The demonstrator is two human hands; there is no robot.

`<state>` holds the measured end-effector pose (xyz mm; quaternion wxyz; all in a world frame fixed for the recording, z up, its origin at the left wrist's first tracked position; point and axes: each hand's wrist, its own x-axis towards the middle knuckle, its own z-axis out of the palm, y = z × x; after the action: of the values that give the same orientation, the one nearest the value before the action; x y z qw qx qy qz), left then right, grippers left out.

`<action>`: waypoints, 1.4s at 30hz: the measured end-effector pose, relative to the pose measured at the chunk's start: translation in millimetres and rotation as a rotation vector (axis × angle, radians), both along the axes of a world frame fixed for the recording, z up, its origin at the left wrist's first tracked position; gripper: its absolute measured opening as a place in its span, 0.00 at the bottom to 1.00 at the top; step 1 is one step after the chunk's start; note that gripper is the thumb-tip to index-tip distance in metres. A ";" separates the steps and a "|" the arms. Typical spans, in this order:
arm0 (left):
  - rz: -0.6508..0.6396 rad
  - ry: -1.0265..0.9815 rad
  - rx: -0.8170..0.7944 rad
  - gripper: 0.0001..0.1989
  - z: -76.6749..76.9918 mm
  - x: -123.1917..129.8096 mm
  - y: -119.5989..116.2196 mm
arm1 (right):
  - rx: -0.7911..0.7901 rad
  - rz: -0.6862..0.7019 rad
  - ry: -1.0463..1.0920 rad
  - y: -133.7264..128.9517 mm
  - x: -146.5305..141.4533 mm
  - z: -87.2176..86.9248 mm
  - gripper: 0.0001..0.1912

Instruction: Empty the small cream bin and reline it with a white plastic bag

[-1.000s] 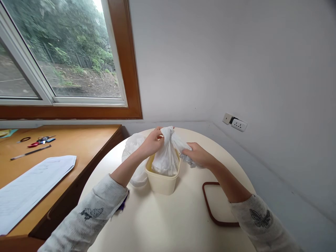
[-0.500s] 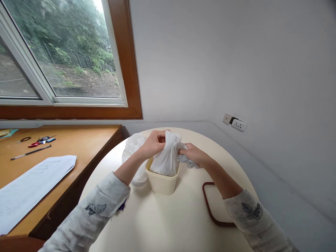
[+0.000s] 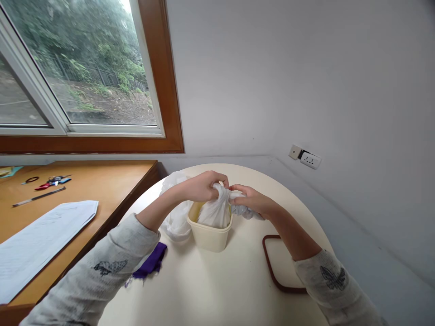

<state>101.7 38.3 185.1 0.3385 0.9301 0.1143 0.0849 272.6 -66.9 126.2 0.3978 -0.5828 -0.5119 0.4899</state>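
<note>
A white plastic bag (image 3: 215, 214) sits inside a cream bin (image 3: 210, 237), its gathered top twisted above the rim. My left hand (image 3: 206, 186) pinches the bag's neck from the left. On the other side my right hand (image 3: 253, 201) grips the bag's bunched end, which sticks out to the right below the fingers. The two hands' fingertips nearly meet over the bin. Left of the bin lies another crumpled white plastic bag (image 3: 175, 222), partly behind my left forearm.
The bin stands on a round cream table (image 3: 231, 290). A brown rounded frame (image 3: 268, 262) lies at right, a purple cloth (image 3: 152, 261) at left. On the wooden desk (image 3: 112, 176) are papers (image 3: 50, 240), a pen (image 3: 39, 197) and small items. A wall socket (image 3: 310, 160) is at right.
My left hand has moved right and slightly down over the bag's neck, closer to my right hand. The bag's top is lower and more tightly twisted. More of the purple cloth shows.
</note>
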 end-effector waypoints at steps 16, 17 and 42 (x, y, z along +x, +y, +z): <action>0.037 -0.370 -1.330 0.10 -24.6 -0.3 19.8 | 0.166 -0.174 -0.165 1.9 -13.7 -16.8 0.08; -0.001 -0.396 -1.321 0.11 -26.8 -1.6 18.8 | 0.175 -0.180 -0.167 1.3 -13.7 -17.6 0.08; 0.141 -0.166 0.258 0.25 -24.3 -19.0 -11.5 | 0.199 0.031 -0.107 -9.6 -19.3 -3.9 0.13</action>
<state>82.7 26.8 160.9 0.2175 0.9454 0.1390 0.1991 253.3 -76.5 122.3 0.4181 -0.5578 -0.5874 0.4110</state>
